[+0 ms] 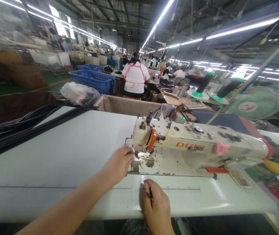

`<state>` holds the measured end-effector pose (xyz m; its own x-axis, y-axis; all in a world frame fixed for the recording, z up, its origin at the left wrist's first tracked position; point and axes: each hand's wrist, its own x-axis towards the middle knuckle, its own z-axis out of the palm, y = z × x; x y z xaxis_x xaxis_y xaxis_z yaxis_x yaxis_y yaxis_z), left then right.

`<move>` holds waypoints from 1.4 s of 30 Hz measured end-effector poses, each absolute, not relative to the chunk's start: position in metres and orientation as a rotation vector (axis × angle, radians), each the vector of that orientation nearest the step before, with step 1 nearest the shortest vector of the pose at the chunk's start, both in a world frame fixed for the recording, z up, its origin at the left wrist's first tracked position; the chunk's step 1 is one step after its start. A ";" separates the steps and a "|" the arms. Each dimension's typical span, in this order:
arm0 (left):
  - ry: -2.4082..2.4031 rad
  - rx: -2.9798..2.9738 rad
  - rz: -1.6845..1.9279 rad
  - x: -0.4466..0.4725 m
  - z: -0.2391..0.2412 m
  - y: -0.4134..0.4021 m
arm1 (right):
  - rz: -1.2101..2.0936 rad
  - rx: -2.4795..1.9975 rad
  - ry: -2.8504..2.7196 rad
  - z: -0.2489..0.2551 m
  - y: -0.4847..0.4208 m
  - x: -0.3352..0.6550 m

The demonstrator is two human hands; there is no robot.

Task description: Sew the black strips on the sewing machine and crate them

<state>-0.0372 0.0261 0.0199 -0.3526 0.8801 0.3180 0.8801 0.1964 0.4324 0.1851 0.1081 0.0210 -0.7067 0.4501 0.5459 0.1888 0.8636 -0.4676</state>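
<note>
A cream sewing machine (178,140) with orange lettering stands on the pale table. My left hand (121,163) reaches to the left side of its needle area, fingers bent and drawn together beside the presser foot (143,155). What those fingertips grip, if anything, is hidden. Close to the table's front edge, my right hand (157,204) is closed around a small, slim dark tool (150,193), mostly covered by the fingers. Dark lint and worn spots mark the metal bed (163,161) under the machine's arm.
Long black strips (31,129) lie across the table's left side. A fabric-lined bin (127,103) stands behind the table, with blue crates (92,80) beyond. Thread cones (204,85) and a fan (249,102) are at right. A person (134,78) sits ahead.
</note>
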 end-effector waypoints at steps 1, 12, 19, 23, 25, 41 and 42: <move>2.403 1.767 0.925 -0.044 0.021 0.031 | 0.488 -0.460 -2.348 0.021 0.108 0.185; 2.182 1.933 0.869 -0.099 0.030 0.080 | 0.447 -0.447 -2.331 0.022 0.105 0.183; 2.208 1.940 0.789 -0.111 0.031 0.066 | 0.440 -0.467 -2.338 0.019 0.104 0.184; 2.236 1.923 0.794 -0.110 0.033 0.062 | 0.447 -0.463 -2.345 0.018 0.103 0.183; 2.281 1.877 0.806 -0.109 0.034 0.062 | 0.441 -0.463 -2.350 0.019 0.103 0.183; 2.357 1.490 0.891 -0.078 0.036 0.041 | 0.470 -0.473 -2.364 0.019 0.102 0.184; 2.363 1.480 0.887 -0.076 0.037 0.040 | 0.473 -0.473 -2.364 0.020 0.102 0.184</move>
